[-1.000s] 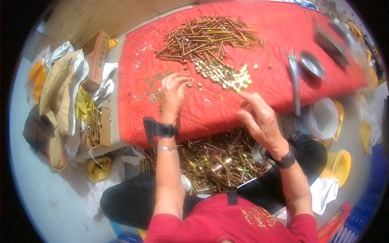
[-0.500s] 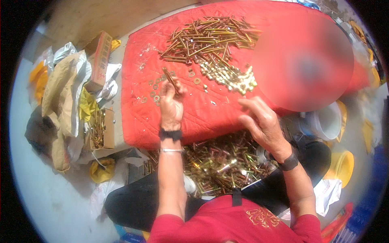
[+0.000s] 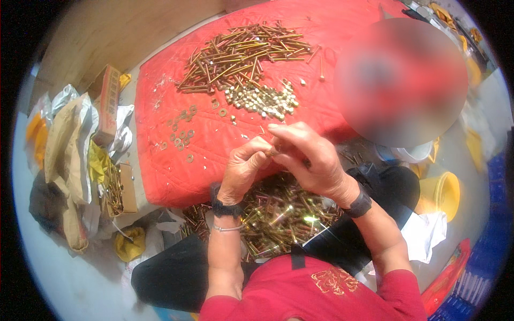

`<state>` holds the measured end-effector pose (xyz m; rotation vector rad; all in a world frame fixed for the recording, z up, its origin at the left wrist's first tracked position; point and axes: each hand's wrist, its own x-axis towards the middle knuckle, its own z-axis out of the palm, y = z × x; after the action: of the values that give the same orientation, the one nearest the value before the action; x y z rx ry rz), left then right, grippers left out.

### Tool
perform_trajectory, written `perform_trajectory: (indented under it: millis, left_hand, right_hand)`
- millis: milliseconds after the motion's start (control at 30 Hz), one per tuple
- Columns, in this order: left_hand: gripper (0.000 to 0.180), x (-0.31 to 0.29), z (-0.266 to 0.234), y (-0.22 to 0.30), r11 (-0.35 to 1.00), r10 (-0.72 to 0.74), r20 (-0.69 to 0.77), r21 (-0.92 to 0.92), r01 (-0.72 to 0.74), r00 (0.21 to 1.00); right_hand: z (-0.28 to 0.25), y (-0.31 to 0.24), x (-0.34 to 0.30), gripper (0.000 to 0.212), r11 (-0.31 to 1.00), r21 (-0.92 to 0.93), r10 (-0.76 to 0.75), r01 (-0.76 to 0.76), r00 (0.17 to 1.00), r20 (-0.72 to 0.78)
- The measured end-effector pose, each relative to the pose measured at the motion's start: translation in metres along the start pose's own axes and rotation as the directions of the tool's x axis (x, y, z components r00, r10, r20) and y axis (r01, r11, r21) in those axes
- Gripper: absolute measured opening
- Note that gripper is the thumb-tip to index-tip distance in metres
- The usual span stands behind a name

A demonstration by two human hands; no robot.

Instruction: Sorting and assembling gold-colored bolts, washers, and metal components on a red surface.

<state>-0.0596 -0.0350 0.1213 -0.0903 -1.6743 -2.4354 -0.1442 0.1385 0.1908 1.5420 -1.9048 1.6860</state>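
Over the near edge of a red quilted cloth point(image 3: 160, 184), my two hands meet at the fingertips. My left hand point(image 3: 242, 174) is closed in a pinch around a brass-coloured bolt, now mostly hidden by the fingers. My right hand point(image 3: 313, 158) has its thumb and fingers closed at the same spot; what they grip is too small and covered to make out. Beyond the hands lies a heap of hex nuts point(image 3: 262, 101), with a large pile of long bolts point(image 3: 243, 53) behind it. Loose flat washers point(image 3: 183, 135) are scattered to the left.
Below my hands, between my legs, is a big mass of bolts point(image 3: 278, 216). An open carton of bolts point(image 3: 126, 187) and sacks point(image 3: 67, 139) stand at left. To the right are a yellow bucket point(image 3: 447, 195) and blue crates point(image 3: 484, 257). A blurred patch hides the far right.
My left hand has come nearer and to the right with the bolt. My right hand has moved left and closed against it. The view has shifted, so the cloth appears further left.
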Motion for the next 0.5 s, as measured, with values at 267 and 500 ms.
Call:
perform_trajectory:
  millis: [267,500]
  left_hand:
    - [0.016,0.002,0.010,0.005,0.968,-0.071,-0.038,0.237,0.078,0.997]
    - [0.019,0.002,0.013,0.005,0.973,-0.072,-0.052,0.217,0.082,0.996]
  right_hand:
    - [-0.008,-0.002,0.000,0.036,0.903,-0.429,0.048,0.007,0.992,0.116]
    - [-0.003,0.016,-0.007,0.038,0.927,-0.373,0.003,0.048,0.991,0.135]
